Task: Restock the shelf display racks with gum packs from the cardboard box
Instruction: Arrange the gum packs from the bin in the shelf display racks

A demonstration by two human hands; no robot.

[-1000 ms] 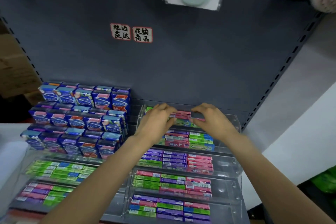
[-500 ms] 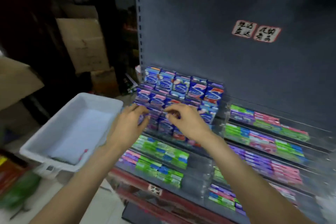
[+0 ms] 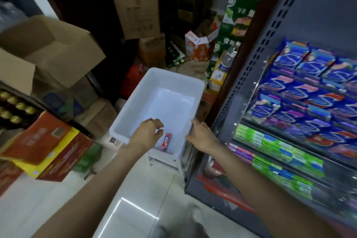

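White bin [image 3: 133, 102] holds one red gum pack [image 3: 166, 142] at its near end. My left hand [image 3: 146, 135] hovers beside it, grip loosely curled, empty; right hand [image 3: 202, 137] relaxed at rim. Step: fetching. Next: pinch pack, carry to racks [image 3: 280, 152].

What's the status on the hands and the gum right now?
Left hand empty, reaching into white bin. Right hand open at its rim. One red gum pack left. Nothing blocking.
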